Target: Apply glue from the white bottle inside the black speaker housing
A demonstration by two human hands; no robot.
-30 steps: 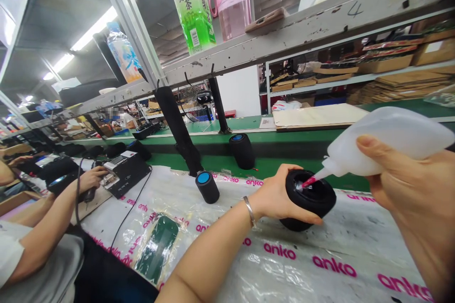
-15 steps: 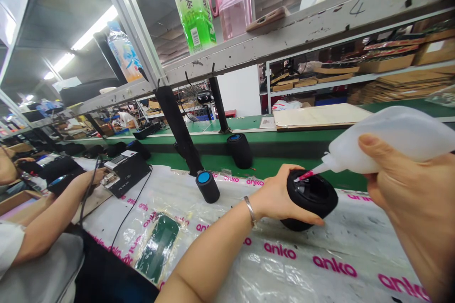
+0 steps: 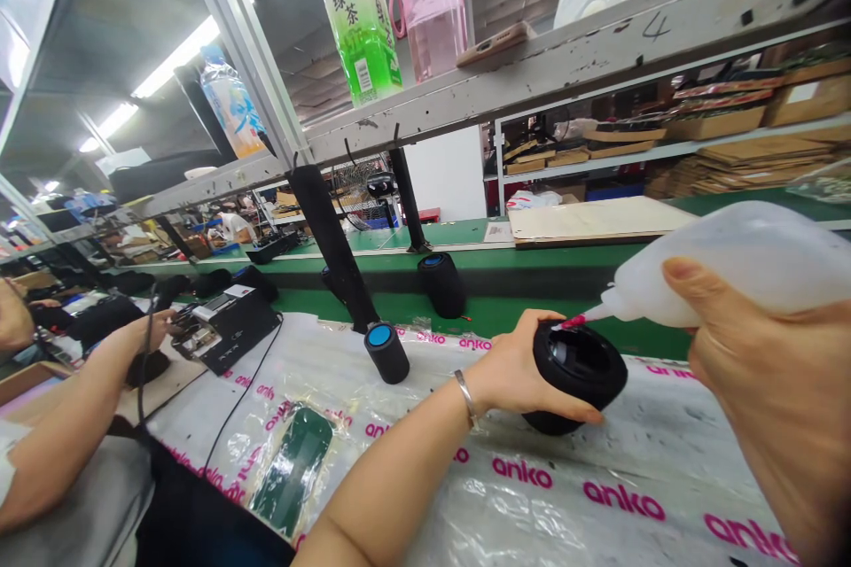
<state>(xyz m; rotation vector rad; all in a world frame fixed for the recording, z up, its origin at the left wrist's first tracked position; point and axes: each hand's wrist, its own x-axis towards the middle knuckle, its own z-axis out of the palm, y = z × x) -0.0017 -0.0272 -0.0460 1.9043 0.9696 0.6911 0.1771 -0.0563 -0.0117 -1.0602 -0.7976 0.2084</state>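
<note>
Squeeze bottle (image 3: 724,261) gripped in right hand (image 3: 777,390), long axis near level, pink nozzle pointing left onto rim of black speaker shell (image 3: 577,372). Left hand (image 3: 522,368) clasps shell, tilted open-end-up on plastic-covered bench (image 3: 532,496) by far edge.

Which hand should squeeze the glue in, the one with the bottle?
Probably the right hand: it holds the squeeze bottle, whose pink nozzle points at the rim of the black speaker. The left hand is busy gripping that speaker.
</note>
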